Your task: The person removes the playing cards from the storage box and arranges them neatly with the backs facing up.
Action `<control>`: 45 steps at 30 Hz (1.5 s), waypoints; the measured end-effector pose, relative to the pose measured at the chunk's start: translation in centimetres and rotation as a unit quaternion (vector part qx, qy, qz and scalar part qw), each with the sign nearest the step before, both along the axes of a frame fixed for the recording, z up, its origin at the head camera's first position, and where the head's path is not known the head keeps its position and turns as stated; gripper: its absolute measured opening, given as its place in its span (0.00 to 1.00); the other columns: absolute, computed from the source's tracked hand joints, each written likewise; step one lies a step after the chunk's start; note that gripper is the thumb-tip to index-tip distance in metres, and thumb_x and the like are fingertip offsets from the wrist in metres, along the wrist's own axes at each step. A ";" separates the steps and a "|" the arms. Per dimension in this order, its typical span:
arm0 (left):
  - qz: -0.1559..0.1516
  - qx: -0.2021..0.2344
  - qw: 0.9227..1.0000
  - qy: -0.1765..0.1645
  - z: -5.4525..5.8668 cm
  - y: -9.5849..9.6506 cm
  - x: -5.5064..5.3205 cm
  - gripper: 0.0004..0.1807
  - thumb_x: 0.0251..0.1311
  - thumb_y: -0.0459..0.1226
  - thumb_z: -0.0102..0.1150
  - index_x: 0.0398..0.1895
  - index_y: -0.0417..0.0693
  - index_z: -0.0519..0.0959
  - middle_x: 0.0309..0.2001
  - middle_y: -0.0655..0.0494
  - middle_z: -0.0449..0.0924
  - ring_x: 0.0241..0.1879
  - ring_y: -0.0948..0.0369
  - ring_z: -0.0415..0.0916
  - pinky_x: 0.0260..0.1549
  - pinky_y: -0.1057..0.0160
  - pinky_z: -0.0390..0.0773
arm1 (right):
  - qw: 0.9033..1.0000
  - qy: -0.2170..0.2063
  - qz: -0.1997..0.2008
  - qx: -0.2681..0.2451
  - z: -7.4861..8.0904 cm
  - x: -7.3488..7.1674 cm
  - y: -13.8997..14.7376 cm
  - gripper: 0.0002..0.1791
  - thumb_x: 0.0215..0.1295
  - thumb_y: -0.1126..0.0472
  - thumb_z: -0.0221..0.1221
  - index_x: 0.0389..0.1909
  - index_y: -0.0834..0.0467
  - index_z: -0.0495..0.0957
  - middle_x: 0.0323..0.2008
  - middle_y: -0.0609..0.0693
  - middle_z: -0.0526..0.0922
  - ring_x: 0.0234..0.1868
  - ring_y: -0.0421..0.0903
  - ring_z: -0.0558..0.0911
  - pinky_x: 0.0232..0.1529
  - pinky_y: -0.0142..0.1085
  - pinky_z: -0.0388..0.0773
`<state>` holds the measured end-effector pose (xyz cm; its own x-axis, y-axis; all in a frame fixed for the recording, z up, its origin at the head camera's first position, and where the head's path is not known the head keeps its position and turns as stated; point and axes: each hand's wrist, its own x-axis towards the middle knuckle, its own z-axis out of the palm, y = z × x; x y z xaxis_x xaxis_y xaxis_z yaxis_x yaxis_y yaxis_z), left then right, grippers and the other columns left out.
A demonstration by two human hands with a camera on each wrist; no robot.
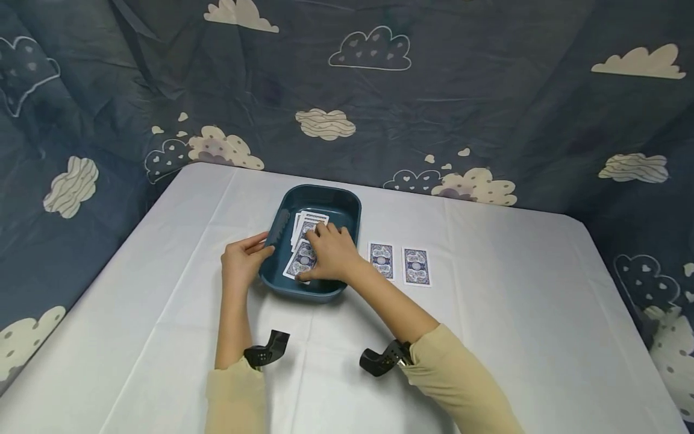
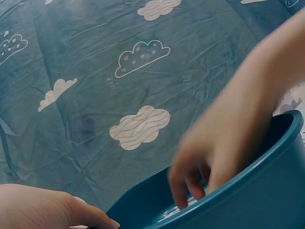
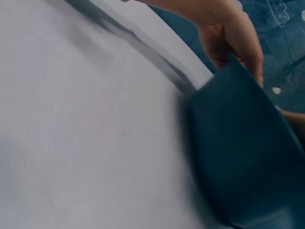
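Observation:
A blue-green plastic tray (image 1: 311, 294) stands on the table, with several blue-and-white patterned playing cards (image 1: 301, 258) lying back up and overlapping inside it. My left hand (image 1: 241, 260) holds the tray's left rim, thumb at the edge and fingers along the outer side. Reaching over the right wall, my right hand (image 1: 336, 253) is inside the tray above the cards. Its thumb and fingers are spread apart, the thumb by the lower edge of the nearest card. In the left wrist view the right fingers (image 2: 179, 193) point down into the tray, slightly blurred.
Two more playing cards, a nearer-left one (image 1: 382, 260) and a farther-right one (image 1: 416, 266), lie back up side by side right of the tray. White cloth covers the table (image 1: 515, 337). A dark cloud-patterned curtain (image 1: 303, 78) hangs behind it.

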<state>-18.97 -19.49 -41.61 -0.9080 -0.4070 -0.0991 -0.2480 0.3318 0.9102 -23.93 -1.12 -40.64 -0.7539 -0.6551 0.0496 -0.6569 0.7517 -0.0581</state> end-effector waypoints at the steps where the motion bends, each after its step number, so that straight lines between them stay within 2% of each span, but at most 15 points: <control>1: -0.002 0.002 1.000 -0.001 0.0 0.0 0.0 0.20 0.51 0.35 0.63 0.50 0.46 0.80 0.46 0.44 0.81 0.48 0.54 0.78 0.49 0.58 0.74 | 1.000 -0.016 -0.013 0.015 -0.3 0.1 -0.3 0.50 0.38 0.27 0.62 0.58 0.58 0.69 0.50 0.55 0.71 0.50 0.51 0.69 0.45 0.46 0.69; 4: -0.008 0.004 1.000 0.001 -0.2 0.2 -0.1 0.20 0.51 0.35 0.64 0.50 0.46 0.80 0.45 0.44 0.81 0.48 0.54 0.78 0.49 0.58 0.74 | 0.996 -0.048 -0.048 0.053 -0.9 0.2 -0.7 0.55 0.33 0.25 0.63 0.58 0.60 0.67 0.51 0.55 0.69 0.52 0.51 0.66 0.48 0.46 0.67; 6: -0.009 0.004 1.000 0.006 -0.2 0.2 -0.2 0.19 0.51 0.36 0.64 0.50 0.46 0.80 0.45 0.44 0.81 0.47 0.54 0.78 0.49 0.58 0.74 | 0.994 -0.053 -0.062 0.067 -1.1 0.2 -0.8 0.57 0.30 0.24 0.64 0.57 0.61 0.67 0.51 0.55 0.69 0.53 0.50 0.66 0.50 0.46 0.66; 10: -0.008 0.000 1.000 0.008 -0.1 0.2 -0.2 0.19 0.51 0.36 0.65 0.50 0.46 0.80 0.45 0.44 0.81 0.47 0.54 0.79 0.48 0.58 0.74 | 0.993 -0.063 -0.068 0.070 -1.1 0.2 -0.8 0.58 0.28 0.24 0.65 0.56 0.62 0.68 0.50 0.55 0.70 0.52 0.50 0.66 0.51 0.46 0.65; 14: -0.007 0.003 1.000 0.007 0.0 0.1 -0.1 0.20 0.51 0.36 0.65 0.50 0.46 0.80 0.45 0.44 0.81 0.48 0.54 0.78 0.49 0.59 0.74 | 0.994 -0.062 -0.051 0.070 -1.0 0.2 -0.9 0.53 0.29 0.25 0.65 0.52 0.60 0.70 0.49 0.53 0.71 0.51 0.49 0.68 0.50 0.45 0.65; 21: -0.007 0.002 1.000 0.012 0.2 -0.1 0.0 0.20 0.51 0.36 0.64 0.50 0.45 0.80 0.45 0.44 0.81 0.48 0.54 0.78 0.49 0.59 0.73 | 0.997 -0.051 0.024 0.055 -1.0 0.2 -1.1 0.42 0.36 0.29 0.65 0.46 0.55 0.71 0.45 0.49 0.74 0.51 0.47 0.71 0.52 0.45 0.64; 28: -0.006 0.002 1.000 0.009 0.1 -0.3 0.1 0.20 0.51 0.36 0.64 0.50 0.46 0.80 0.45 0.44 0.81 0.48 0.55 0.78 0.49 0.60 0.73 | 0.994 -0.087 0.052 0.031 -0.8 0.0 -1.2 0.40 0.39 0.33 0.66 0.49 0.55 0.71 0.46 0.48 0.74 0.53 0.46 0.71 0.54 0.45 0.65; 33: -0.003 0.004 1.000 0.011 0.1 -0.3 0.0 0.20 0.51 0.36 0.64 0.50 0.46 0.80 0.45 0.45 0.81 0.48 0.55 0.78 0.49 0.60 0.73 | 0.993 -0.108 0.053 0.004 -0.6 -0.2 -1.2 0.46 0.38 0.36 0.68 0.56 0.58 0.68 0.50 0.51 0.73 0.55 0.48 0.70 0.56 0.46 0.65; 38: -0.008 0.010 1.000 0.007 0.1 -0.3 -0.1 0.20 0.51 0.36 0.64 0.50 0.46 0.80 0.45 0.44 0.81 0.48 0.54 0.78 0.50 0.59 0.72 | 0.996 -0.072 0.054 0.009 -0.7 0.0 -1.0 0.47 0.37 0.32 0.66 0.57 0.57 0.71 0.48 0.51 0.73 0.52 0.46 0.70 0.52 0.44 0.67; 45: -0.010 0.006 1.000 0.009 0.0 -0.3 -0.1 0.20 0.51 0.37 0.64 0.50 0.47 0.80 0.45 0.45 0.81 0.49 0.55 0.78 0.51 0.60 0.71 | 0.998 -0.012 0.058 0.001 -0.8 0.2 -0.9 0.51 0.35 0.29 0.65 0.60 0.56 0.69 0.52 0.51 0.72 0.56 0.46 0.69 0.52 0.44 0.68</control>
